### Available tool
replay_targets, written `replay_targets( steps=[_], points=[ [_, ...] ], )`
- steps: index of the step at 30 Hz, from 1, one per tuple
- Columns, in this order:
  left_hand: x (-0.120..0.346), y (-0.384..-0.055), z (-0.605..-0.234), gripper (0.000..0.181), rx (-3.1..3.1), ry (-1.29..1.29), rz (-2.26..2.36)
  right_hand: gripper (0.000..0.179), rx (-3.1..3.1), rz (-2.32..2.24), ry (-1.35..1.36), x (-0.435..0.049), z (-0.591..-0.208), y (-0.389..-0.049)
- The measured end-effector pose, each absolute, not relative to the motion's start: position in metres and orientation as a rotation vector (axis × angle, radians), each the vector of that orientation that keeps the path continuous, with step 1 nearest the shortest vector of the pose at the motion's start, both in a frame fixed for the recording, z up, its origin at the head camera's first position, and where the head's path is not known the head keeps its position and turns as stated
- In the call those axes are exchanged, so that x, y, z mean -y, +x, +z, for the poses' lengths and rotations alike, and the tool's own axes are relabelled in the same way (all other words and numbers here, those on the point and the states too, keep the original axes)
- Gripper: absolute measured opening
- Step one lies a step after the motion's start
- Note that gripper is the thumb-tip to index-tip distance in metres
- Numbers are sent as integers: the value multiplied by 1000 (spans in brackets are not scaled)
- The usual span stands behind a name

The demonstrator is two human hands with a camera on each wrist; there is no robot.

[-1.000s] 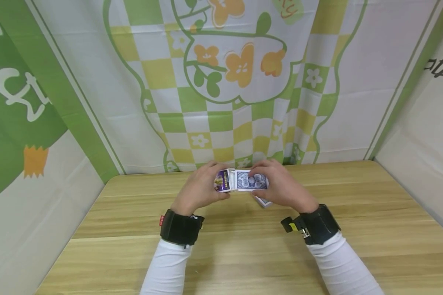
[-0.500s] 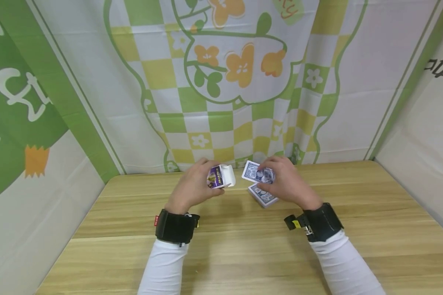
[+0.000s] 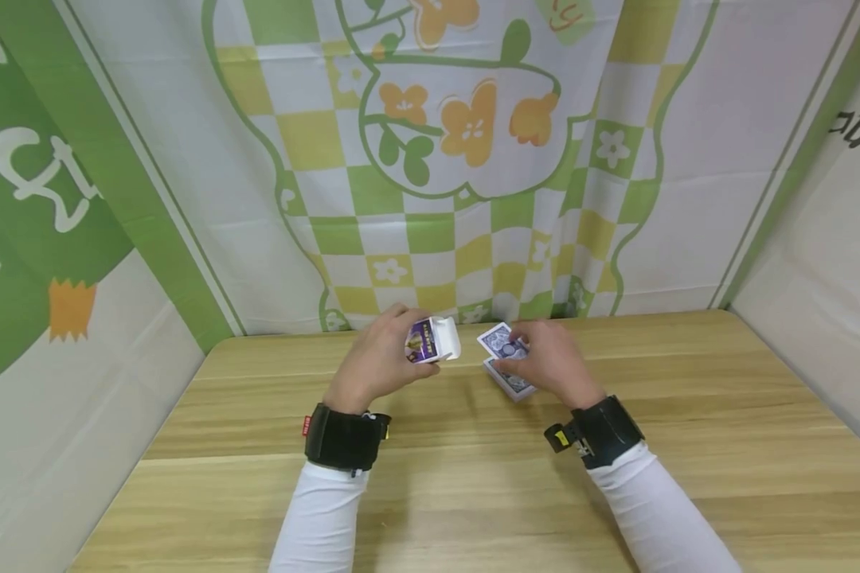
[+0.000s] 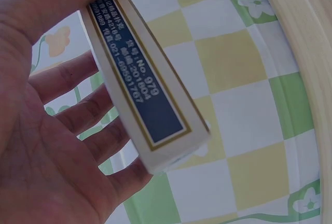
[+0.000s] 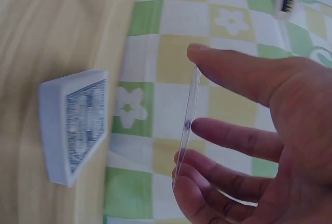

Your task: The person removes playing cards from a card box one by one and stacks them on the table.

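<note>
My left hand (image 3: 374,360) grips a small purple and white card box (image 3: 422,343) between thumb and fingers. The box's white flap end stands open toward the right. In the left wrist view a narrow side with printed text faces the camera. To the right, my right hand (image 3: 557,362) pinches a thin packet of playing cards (image 3: 499,340) with blue patterned backs. Edge-on in the right wrist view, this packet spans from thumb to fingers. Just below it a thicker deck of playing cards (image 5: 85,125) lies on the table, backs up, partly covered by the right hand in the head view.
The wooden table (image 3: 459,493) runs back to a hanging cloth (image 3: 430,231) with green and yellow checks and flowers. Printed cloth panels stand along the left and right sides. Both wrists wear black straps.
The cards have come out of the box with my right hand, which moved right and then lower over the deck. My left hand with the box shifted slightly left, showing the open flap.
</note>
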State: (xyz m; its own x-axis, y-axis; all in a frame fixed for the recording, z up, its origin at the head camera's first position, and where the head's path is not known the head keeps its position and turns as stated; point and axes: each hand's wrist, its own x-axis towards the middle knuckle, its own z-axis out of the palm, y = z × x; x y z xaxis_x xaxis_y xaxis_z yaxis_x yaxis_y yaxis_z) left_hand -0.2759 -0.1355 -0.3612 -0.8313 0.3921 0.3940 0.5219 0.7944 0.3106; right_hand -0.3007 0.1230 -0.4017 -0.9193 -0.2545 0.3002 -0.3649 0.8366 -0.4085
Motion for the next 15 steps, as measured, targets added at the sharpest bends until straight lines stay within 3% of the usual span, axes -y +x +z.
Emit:
replay_targets(
  steps=[15],
  points=[
    [134, -276, -361, 74, 2661, -707, -598, 48, 2820, 733, 386, -120, -429, -308]
  ],
)
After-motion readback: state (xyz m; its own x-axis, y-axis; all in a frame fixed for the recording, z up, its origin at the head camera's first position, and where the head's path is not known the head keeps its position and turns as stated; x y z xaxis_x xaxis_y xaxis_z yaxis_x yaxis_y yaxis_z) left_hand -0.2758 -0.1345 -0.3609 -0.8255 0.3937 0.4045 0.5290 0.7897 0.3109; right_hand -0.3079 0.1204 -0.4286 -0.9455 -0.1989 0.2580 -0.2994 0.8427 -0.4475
